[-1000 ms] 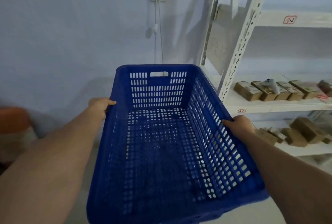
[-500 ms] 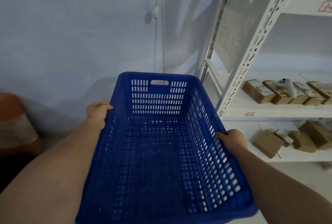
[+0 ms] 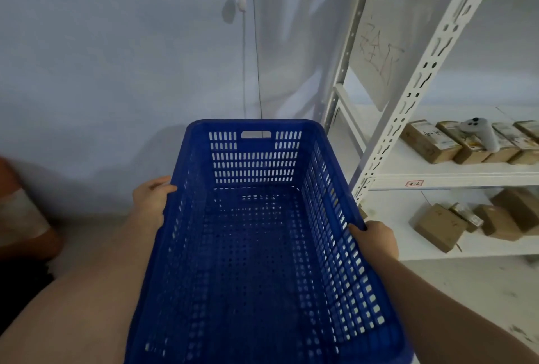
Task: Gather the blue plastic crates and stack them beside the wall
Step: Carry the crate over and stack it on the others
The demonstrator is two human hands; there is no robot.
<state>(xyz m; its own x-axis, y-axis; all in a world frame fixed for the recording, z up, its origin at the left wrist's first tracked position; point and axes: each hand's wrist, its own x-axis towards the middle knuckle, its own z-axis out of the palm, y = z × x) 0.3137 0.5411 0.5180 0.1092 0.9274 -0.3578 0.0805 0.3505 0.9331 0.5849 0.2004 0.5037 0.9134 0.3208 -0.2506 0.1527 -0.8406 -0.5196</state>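
Note:
An empty blue plastic crate [image 3: 253, 165] with slotted walls fills the middle of the view, its far short end with a handle slot facing the pale wall [image 3: 116, 71]. My left hand [image 3: 151, 200] grips the left long rim, and my right hand [image 3: 376, 241] grips the right long rim nearer to me. The crate is held off the floor, tilted slightly down toward me. No other blue crate shows.
A white metal shelf rack [image 3: 408, 101] stands close on the right, holding small cardboard boxes [image 3: 431, 142] and a grey handheld device [image 3: 478, 133]. A cord [image 3: 256, 71] hangs down the wall. An orange and white object [image 3: 23, 212] sits at the left by the floor.
The crate has moved lower and closer to the wall and floor; the view has tilted down, so the wall socket has left the frame. Both hands keep their grip.

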